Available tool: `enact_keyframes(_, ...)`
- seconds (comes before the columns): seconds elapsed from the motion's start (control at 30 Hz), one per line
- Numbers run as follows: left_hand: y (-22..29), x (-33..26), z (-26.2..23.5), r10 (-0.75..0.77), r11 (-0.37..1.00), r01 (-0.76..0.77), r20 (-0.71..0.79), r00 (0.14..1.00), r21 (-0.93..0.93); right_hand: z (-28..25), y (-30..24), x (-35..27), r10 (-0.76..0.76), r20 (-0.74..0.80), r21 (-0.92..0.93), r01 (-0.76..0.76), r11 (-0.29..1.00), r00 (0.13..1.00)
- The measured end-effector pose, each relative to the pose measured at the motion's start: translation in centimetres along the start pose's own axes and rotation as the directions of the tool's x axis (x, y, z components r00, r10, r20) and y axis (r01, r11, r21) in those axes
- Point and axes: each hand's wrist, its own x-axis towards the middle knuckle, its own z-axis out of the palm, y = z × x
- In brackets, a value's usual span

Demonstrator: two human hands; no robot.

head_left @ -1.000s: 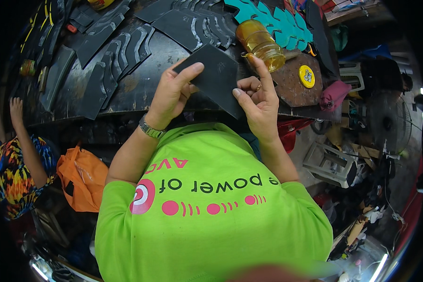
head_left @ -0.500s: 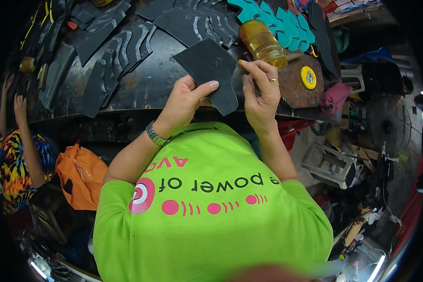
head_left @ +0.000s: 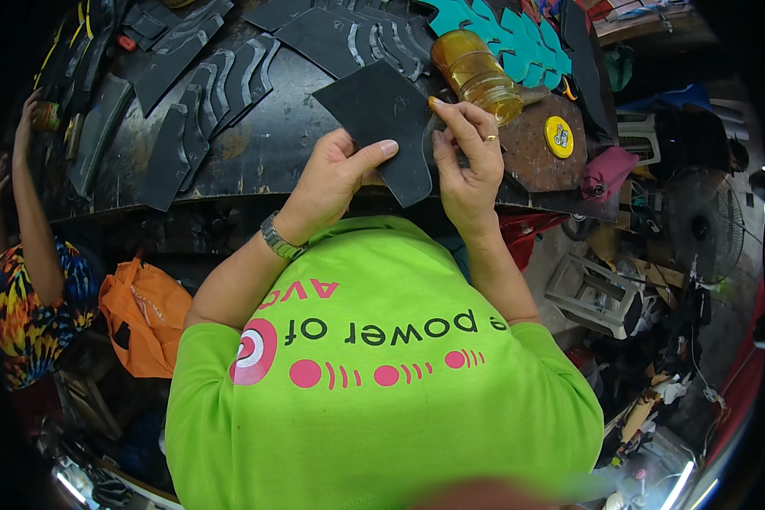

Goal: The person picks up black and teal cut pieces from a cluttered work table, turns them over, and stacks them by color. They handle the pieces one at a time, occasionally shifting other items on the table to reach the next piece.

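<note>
My left hand [head_left: 336, 166] grips a flat black sheet piece [head_left: 382, 110] by its lower left edge, thumb on top and fingers beneath. The piece has a curved lower right side and a faint pale mark. At its right edge is my right hand [head_left: 472, 153], index finger stretched forward and thumb apart from it. A yellow-orange smear shows on that index fingertip, which touches or nearly touches the edge. Just beyond it a clear jar [head_left: 472, 68] with amber contents lies tilted, neck toward my right hand. A round yellow lid [head_left: 558, 136] sits on the brown board [head_left: 535, 174].
Black cut pieces with pale curved strips [head_left: 221, 85] overlap across the dark table [head_left: 289, 106]. Teal cut pieces [head_left: 527, 51] lie at the back. A pink pouch [head_left: 608, 172] rests at the right edge. At the left, a person's arm [head_left: 36, 204] reaches over the table near an orange bag [head_left: 144, 314].
My right index fingertip has shifted slightly up and left along the piece's edge. The black piece stays nearly in place. At the left, the other person's arm has reached farther forward.
</note>
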Motion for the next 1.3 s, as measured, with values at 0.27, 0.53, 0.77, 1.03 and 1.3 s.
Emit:
enact_keyframes(0.27, 0.4, 0.1, 0.1, 0.015, 1.0, -0.016, -0.018, 1.0, -0.013, 0.2, 0.0, -0.5, 0.081, 0.066, 0.156, -0.09, 0.984, 0.995)
enact_keyframes(0.53, 0.6, 0.1, 0.0, 0.023, 0.998, -0.024, -0.012, 1.0, -0.064, 0.6, -0.6, -1.1, 0.077, 0.077, 0.236, -0.093, 0.967, 0.994)
enact_keyframes(0.77, 0.9, 0.2, -0.3, 0.015, 0.994, -0.012, 0.025, 1.0, -0.105, 0.2, -0.7, -1.5, 0.076, 0.109, 0.259, -0.102, 0.961, 0.991)
enact_keyframes(1.03, 1.9, 0.8, -0.7, 0.049, 0.982, -0.055, -0.036, 0.998, -0.179, -0.8, -0.6, -1.8, -0.122, 0.059, 0.257, 0.103, 0.961, 0.991)
enact_keyframes(1.3, 1.9, 0.9, 0.0, 0.136, 0.989, -0.14, -0.077, 0.988, -0.052, -0.1, -0.3, -1.2, -0.14, 0.002, -0.064, 0.14, 0.988, 0.99)
